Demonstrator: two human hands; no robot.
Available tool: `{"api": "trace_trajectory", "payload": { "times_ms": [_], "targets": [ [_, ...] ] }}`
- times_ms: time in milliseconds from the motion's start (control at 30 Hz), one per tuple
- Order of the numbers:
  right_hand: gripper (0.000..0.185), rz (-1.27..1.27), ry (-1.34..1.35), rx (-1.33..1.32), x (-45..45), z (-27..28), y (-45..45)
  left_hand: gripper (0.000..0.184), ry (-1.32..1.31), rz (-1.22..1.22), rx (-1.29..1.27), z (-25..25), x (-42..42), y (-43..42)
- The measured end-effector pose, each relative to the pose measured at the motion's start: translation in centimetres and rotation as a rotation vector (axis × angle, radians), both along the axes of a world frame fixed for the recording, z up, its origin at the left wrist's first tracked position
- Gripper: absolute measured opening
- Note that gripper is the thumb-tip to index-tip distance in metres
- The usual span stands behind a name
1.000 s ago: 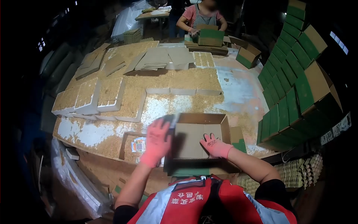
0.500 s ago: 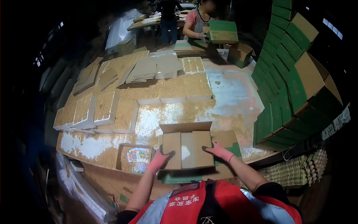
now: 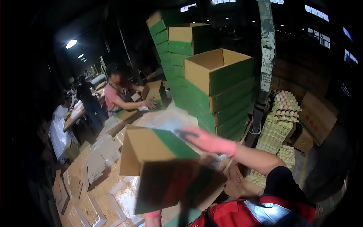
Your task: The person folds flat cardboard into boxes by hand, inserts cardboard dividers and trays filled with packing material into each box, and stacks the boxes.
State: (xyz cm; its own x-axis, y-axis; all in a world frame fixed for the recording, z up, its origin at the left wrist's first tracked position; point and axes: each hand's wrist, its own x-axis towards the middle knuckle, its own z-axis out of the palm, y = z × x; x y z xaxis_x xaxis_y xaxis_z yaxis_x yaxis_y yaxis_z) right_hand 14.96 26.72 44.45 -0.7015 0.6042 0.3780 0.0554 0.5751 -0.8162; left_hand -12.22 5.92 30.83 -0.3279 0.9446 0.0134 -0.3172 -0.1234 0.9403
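Observation:
A green and brown cardboard box (image 3: 166,181) is raised and tilted in front of me, its open side toward the upper left. My left hand (image 3: 153,214), in a pink glove, shows only in part at the box's lower edge; it holds the box, and its fingers are hidden behind it. Stretched out beside the box's green upper side is my right hand (image 3: 208,140), also gloved in pink with dark fingertips. Its fingers are extended and blurred; whether they touch the box, I cannot tell.
Stacked green boxes (image 3: 230,83) rise at the right, beside a post (image 3: 267,45). Egg trays with eggs (image 3: 286,106) stand farther right. Across the table a person (image 3: 117,94) handles another open box (image 3: 155,92). Flat cardboard sheets (image 3: 100,159) lie at the left.
My view has swung right toward the stacked boxes. The box, earlier flat on the table between both hands, is now lifted and tipped. My right hand has come away from its side, fingers extended.

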Motion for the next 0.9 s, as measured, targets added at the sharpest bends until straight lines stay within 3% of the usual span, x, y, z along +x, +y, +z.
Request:
{"api": "trace_trajectory", "payload": {
  "times_ms": [67,100,133,167,200,233,267,300,333,400,433,467,533,600,667,700,733,767,800,867,900],
  "targets": [
    [0.049,-0.691,0.203,0.755,5.8,6.3,0.5,0.05,0.04,-0.034,0.086,5.2,0.6,3.5],
    [0.05,-0.91,0.398,0.894,9.4,8.0,2.8,0.051,0.059,-0.049,0.135,8.0,0.9,5.4],
    [0.053,-1.314,0.357,1.056,13.3,8.9,5.1,0.051,0.07,-0.069,0.177,10.6,1.4,7.3],
    [0.053,-1.399,0.421,0.977,16.7,9.3,8.0,0.051,0.075,-0.094,0.227,13.5,2.1,9.5],
    [0.05,-1.341,0.447,0.855,20.2,7.8,12.9,0.052,0.083,-0.119,0.272,16.3,2.8,11.6],
    [0.045,-1.032,0.465,0.564,23.0,6.9,17.2,0.052,0.088,-0.153,0.309,19.1,3.7,13.8],
    [0.04,-0.751,0.693,0.066,24.7,4.2,20.8,0.052,0.089,-0.195,0.337,21.6,4.8,16.2],
    [0.037,-0.664,0.678,-0.011,25.4,3.7,21.7,0.053,0.082,-0.239,0.362,23.9,5.9,18.6],
    [0.035,-0.601,0.589,0.131,25.6,3.9,22.1,0.053,0.075,-0.292,0.377,25.8,7.1,21.4],
    [0.035,-0.462,0.384,-0.024,26.1,5.7,22.3,0.054,0.074,-0.407,0.358,28.1,9.3,27.0],
    [0.036,-0.56,0.33,-0.015,25.9,5.9,22.3,0.054,0.157,-0.469,0.328,27.8,10.1,30.5],
    [0.037,-0.657,0.273,-0.006,25.6,5.9,22.5,0.056,0.495,-0.519,0.366,26.5,10.0,34.5],
    [0.037,-0.687,0.327,0.082,25.9,5.1,23.5,0.058,0.657,-0.576,0.232,26.9,12.5,37.0],
    [0.036,-0.649,0.351,0.078,25.9,4.1,24.8,0.058,0.282,-0.567,-0.09,29.7,18.7,36.2],
    [0.032,-0.877,0.214,0.303,25.8,3.6,24.5,0.049,-0.933,-0.56,-0.365,31.4,18.3,38.6],
    [0.041,-0.825,0.21,0.267,25.9,4.1,24.2,0.044,-1.57,-0.485,-0.435,31.6,16.8,39.3],
    [0.049,-0.968,0.278,0.435,25.8,1.9,25.4,0.041,-2.371,-0.4,-0.296,31.0,16.1,38.7],
    [0.054,-1.214,0.3,0.589,24.4,2.3,23.9,0.037,-3.141,-0.361,-0.313,30.4,15.5,38.1],
    [0.049,-1.281,0.34,0.596,23.2,3.7,21.0,0.034,-4.039,-0.412,0.066,29.9,15.7,37.0],
    [0.044,-1.165,0.757,0.485,21.5,0.9,17.4,0.03,-4.362,-0.698,-0.62,25.1,10.0,35.7],
    [0.041,-0.97,0.714,0.52,19.2,-1.2,14.9,0.03,-4.37,-0.708,-0.978,20.9,6.4,33.9]
  ]
}}
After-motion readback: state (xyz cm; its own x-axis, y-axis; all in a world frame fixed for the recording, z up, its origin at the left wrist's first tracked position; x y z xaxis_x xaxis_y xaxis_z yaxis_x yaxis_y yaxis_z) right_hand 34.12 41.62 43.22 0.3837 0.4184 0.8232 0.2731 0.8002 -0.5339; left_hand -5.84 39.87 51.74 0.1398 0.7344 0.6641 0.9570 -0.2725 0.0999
